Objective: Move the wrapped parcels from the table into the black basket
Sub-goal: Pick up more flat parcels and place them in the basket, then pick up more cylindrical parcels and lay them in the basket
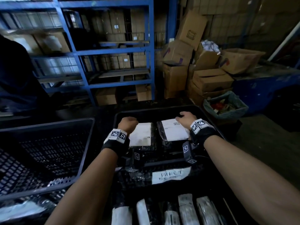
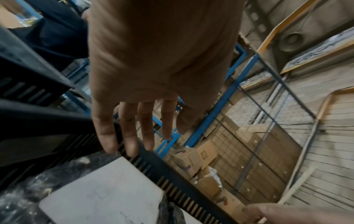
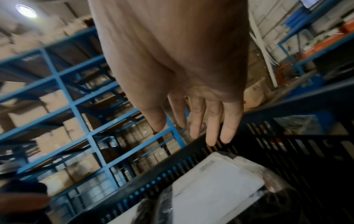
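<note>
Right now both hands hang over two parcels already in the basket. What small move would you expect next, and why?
Probably both hands draw back toward the row of wrapped parcels nearest the person. The left hand and right hand hang with straight fingers, holding nothing, above two white-labelled parcels that already lie side by side in the black basket, so more remain to fetch.
</note>
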